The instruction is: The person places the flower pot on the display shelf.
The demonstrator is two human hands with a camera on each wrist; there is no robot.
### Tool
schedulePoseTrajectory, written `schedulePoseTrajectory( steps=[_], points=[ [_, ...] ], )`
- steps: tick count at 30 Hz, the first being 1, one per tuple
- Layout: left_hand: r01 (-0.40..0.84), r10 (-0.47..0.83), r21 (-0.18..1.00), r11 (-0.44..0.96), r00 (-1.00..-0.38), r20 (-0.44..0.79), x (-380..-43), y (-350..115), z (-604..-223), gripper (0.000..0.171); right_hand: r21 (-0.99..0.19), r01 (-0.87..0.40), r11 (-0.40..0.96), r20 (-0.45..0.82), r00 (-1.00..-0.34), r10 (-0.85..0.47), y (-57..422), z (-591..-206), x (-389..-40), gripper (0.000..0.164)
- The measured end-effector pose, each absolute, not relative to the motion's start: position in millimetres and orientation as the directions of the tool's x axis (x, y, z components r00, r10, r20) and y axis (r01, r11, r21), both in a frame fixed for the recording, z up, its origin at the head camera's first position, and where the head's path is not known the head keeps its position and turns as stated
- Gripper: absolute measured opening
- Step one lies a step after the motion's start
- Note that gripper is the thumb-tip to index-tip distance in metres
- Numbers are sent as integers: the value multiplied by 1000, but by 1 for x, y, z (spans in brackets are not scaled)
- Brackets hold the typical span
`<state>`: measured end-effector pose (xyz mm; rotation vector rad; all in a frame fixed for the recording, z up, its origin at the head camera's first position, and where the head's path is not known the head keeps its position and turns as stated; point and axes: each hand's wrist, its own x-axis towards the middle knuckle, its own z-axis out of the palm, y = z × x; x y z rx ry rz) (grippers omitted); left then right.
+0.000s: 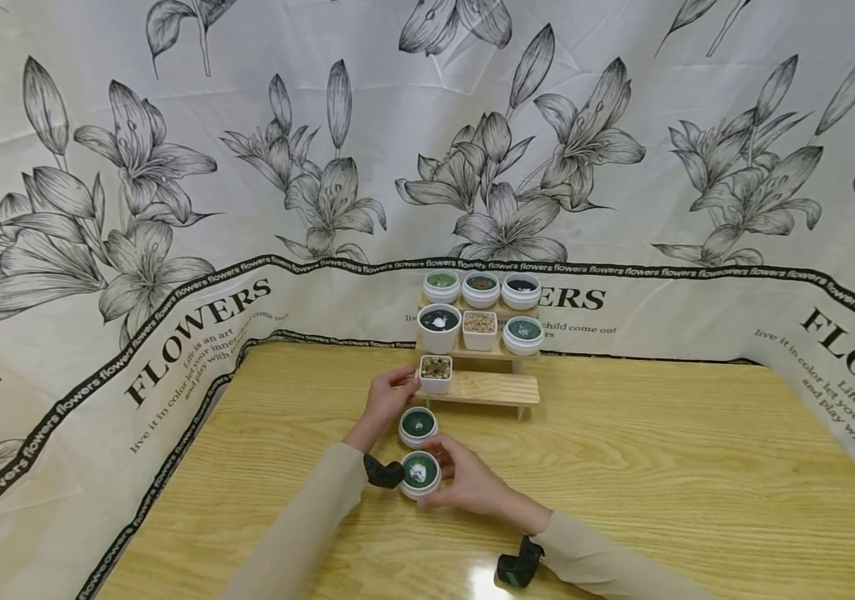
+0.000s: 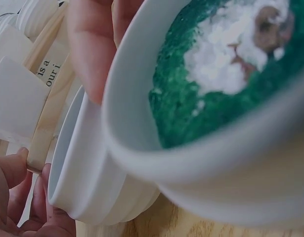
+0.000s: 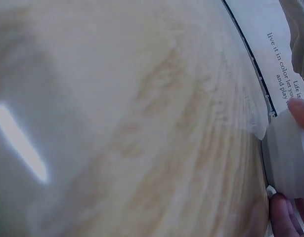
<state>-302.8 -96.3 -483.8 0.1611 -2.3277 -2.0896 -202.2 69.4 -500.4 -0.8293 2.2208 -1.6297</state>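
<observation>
My right hand (image 1: 472, 483) grips a round white pot (image 1: 420, 492) with green filling and a white patch on top, low over the table front. In the left wrist view, this pot (image 2: 137, 118) looms large, with a finger (image 2: 90, 49) at its rim. Just behind it stands a second round white pot (image 1: 417, 427), also filled green. My left hand (image 1: 386, 402) pinches the left end of the lowest board of a wooden tiered stand (image 1: 483, 387). Right beside those fingertips, a small square white pot (image 1: 436, 385) with brownish pebbly filling sits on that board.
The stand's upper two tiers carry several white pots, among them a pebble-filled square one (image 1: 480, 329) and a dark-filled round one (image 1: 438, 333). Behind the stand hangs a flower-printed cloth (image 1: 367, 304), which also borders the wooden table (image 1: 660, 450) at both sides.
</observation>
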Motion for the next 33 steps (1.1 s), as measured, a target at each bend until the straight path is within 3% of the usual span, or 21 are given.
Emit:
schedulePoseTrajectory(
  steps=[16, 33],
  points=[
    [-71, -89, 993, 96, -994, -63, -304, -97, -484, 33, -925, -302, 233, 122, -813, -569, 69, -497, -200, 69],
    [-78, -89, 993, 88, -994, -70, -300, -96, -481, 32, -913, -290, 288, 102, -844, -526, 98, -497, -210, 67]
  ],
)
